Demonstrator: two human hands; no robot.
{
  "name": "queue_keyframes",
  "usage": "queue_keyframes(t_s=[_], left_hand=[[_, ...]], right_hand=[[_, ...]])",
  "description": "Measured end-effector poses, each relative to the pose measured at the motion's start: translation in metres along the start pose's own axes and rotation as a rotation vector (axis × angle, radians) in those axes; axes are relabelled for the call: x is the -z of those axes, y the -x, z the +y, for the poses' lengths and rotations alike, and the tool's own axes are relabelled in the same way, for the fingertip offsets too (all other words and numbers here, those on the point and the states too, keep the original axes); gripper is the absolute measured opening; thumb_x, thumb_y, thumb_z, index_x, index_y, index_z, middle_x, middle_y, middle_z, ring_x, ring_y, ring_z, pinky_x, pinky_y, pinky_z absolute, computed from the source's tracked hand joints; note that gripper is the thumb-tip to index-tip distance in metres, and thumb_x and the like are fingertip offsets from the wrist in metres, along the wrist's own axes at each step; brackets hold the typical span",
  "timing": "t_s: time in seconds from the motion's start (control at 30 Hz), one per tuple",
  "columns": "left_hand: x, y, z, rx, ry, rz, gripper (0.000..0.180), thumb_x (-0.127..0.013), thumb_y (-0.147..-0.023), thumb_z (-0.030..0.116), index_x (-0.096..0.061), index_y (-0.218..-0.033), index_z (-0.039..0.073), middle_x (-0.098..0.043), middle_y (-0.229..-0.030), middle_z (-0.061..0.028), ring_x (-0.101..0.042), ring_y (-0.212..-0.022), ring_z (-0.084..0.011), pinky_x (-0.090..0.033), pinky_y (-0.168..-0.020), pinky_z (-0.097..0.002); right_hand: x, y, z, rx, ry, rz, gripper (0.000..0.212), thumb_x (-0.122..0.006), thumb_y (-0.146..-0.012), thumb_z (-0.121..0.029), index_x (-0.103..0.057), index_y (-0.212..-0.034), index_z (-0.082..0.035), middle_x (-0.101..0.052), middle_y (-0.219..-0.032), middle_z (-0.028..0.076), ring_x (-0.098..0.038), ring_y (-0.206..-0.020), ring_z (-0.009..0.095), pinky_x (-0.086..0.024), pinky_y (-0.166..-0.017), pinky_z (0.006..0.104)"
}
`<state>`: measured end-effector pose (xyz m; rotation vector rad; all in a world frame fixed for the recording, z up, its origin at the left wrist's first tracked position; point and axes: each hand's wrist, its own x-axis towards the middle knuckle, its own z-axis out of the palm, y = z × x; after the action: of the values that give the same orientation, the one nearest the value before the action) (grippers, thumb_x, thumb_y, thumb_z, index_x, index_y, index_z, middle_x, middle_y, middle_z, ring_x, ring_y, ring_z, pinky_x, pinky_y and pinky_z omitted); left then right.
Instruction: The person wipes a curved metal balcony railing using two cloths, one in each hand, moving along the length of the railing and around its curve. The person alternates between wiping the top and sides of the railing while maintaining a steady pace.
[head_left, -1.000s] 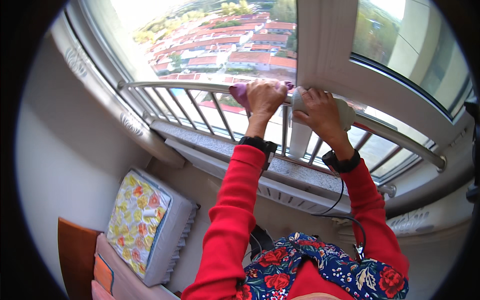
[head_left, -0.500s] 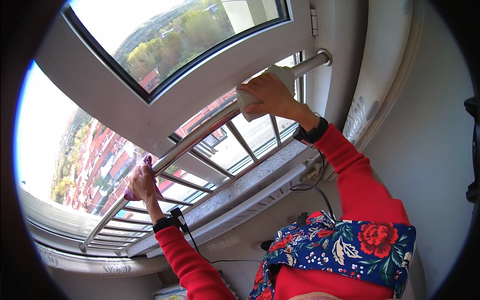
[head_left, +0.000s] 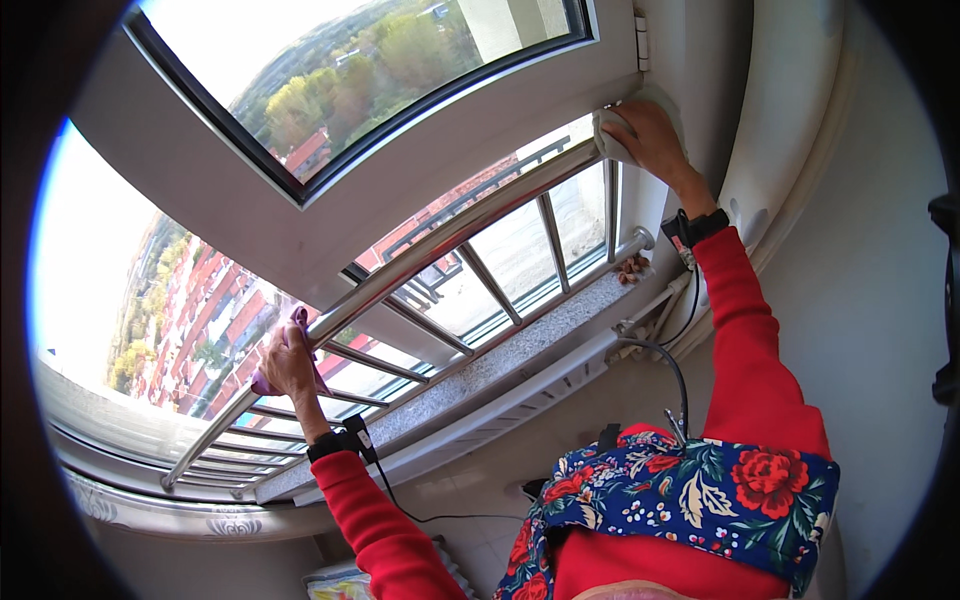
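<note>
A shiny metal railing (head_left: pixel 430 256) with several thin bars runs slantwise across the window. Round its top rail, on the left, my left hand (head_left: pixel 287 364) is closed over a purple cloth (head_left: pixel 299 318). At the far right end of the same rail, my right hand (head_left: pixel 652 142) presses a pale grey-white cloth (head_left: pixel 613 138) about the tube, close to the wall. The cloth and fingers hide the end of the rail there.
A white window sash (head_left: pixel 330 235) stands just beyond the railing. Below lie a speckled stone sill (head_left: pixel 510 328), with small brown objects (head_left: pixel 632 268) at its right end, and a white radiator (head_left: pixel 500 408). A patterned curtain (head_left: pixel 775 170) hangs at right. Dark cables run from my wrists.
My right hand has slid with the pale cloth up and right along the rail to its wall end. My left hand stays in place on the purple cloth.
</note>
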<state>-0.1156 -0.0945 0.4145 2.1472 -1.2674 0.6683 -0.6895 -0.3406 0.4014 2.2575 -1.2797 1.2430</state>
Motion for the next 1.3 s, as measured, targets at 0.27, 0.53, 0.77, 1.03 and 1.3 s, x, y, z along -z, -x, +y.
queue_keyframes(t_s=[0.27,0.53,0.77,1.03,1.3], left_hand=[[0.004,-0.001,0.004,0.023,0.031,-0.053,0.048,-0.041,-0.093,0.047,-0.069,-0.081,0.01,-0.066,-0.068,-0.0135,-0.063,-0.072,-0.0353,-0.043,-0.073,-0.0468],[0.005,-0.001,0.007,0.06,-0.01,-0.077,0.049,-0.041,-0.092,0.049,-0.07,-0.087,0.01,-0.068,-0.081,-0.0181,-0.063,-0.082,-0.0386,-0.041,-0.08,-0.0486],[0.007,-0.003,0.005,0.061,-0.012,-0.146,0.051,-0.038,-0.093,0.051,-0.07,-0.09,0.012,-0.069,-0.085,-0.0181,-0.064,-0.085,-0.0386,-0.043,-0.082,-0.0492],[0.0,-0.007,-0.006,0.03,-0.03,-0.103,0.048,-0.041,-0.093,0.05,-0.071,-0.089,0.013,-0.068,-0.081,-0.0164,-0.063,-0.083,-0.0374,-0.043,-0.081,-0.0494],[0.002,-0.007,-0.003,0.058,0.077,-0.168,0.05,-0.039,-0.094,0.047,-0.068,-0.081,0.008,-0.067,-0.072,-0.0128,-0.063,-0.071,-0.0331,-0.044,-0.073,-0.0473]], right_hand=[[0.0,0.011,-0.043,0.125,-0.002,-0.082,0.057,-0.065,-0.087,-0.049,-0.058,-0.131,-0.015,-0.061,-0.124,0.011,-0.052,-0.12,0.031,-0.031,-0.11,0.0461],[-0.033,0.005,-0.154,0.348,-0.068,-0.234,0.072,-0.073,-0.077,-0.047,-0.048,-0.138,-0.017,-0.055,-0.126,0.01,-0.05,-0.118,0.031,-0.032,-0.106,0.046],[-0.09,0.007,-0.301,0.432,-0.08,-0.1,0.076,-0.08,-0.068,-0.042,-0.049,-0.129,-0.011,-0.056,-0.114,0.011,-0.054,-0.105,0.03,-0.037,-0.097,0.0453],[-0.096,0.002,-0.337,0.509,-0.205,-0.025,0.056,-0.075,-0.075,-0.037,-0.058,-0.12,-0.009,-0.065,-0.11,0.009,-0.058,-0.105,0.026,-0.04,-0.094,0.0413],[-0.049,0.012,-0.156,0.364,-0.183,-0.022,0.068,-0.076,-0.072,-0.045,-0.054,-0.13,-0.017,-0.06,-0.12,0.01,-0.053,-0.115,0.03,-0.034,-0.105,0.0469]])
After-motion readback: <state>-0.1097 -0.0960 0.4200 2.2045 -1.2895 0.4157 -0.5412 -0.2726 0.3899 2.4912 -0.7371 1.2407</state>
